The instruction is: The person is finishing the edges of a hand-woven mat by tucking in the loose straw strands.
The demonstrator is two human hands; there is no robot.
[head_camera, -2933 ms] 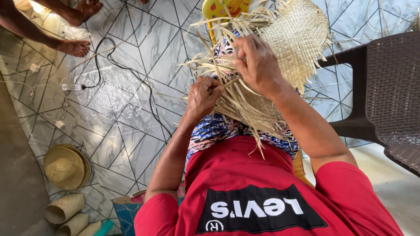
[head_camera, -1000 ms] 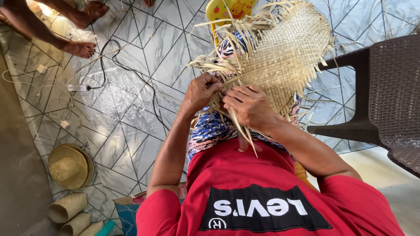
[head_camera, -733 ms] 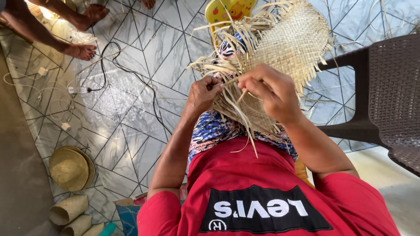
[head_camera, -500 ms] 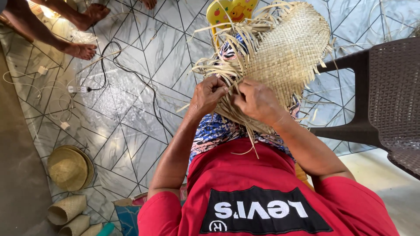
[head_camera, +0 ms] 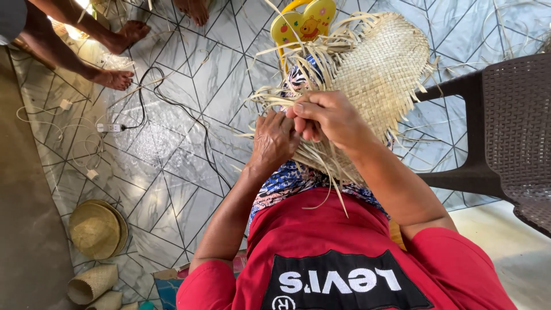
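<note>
The right hand (head_camera: 330, 117) has lifted beside the left hand (head_camera: 275, 140), pinching a straw strip (head_camera: 270, 103).

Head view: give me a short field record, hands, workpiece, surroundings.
left hand: fingers pressed into the loose strips at the weave's edge
right hand: pinching a strip beside the left hand
workpiece: half-woven straw piece, frayed ends sticking out
floor: finished straw hat, power strip with cables
right side: dark woven chair
</note>
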